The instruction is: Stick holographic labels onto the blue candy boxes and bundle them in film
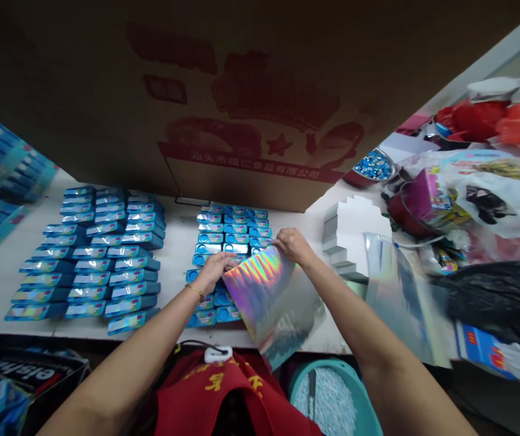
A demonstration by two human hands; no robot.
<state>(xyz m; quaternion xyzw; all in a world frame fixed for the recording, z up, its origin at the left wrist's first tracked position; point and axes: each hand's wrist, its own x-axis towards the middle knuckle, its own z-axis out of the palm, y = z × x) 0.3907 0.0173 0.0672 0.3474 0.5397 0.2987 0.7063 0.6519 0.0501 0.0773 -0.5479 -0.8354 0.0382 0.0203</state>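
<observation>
red apron fills the bottom middle, a teal bucket of pale bits beside it. the hands are apart: the right hand pinches the far corner of a shiny rainbow sheet, while the left hand has its fingers at the left corner, how firmly i cannot tell. the sheet slants over blue boxes and past the table's front edge.
</observation>
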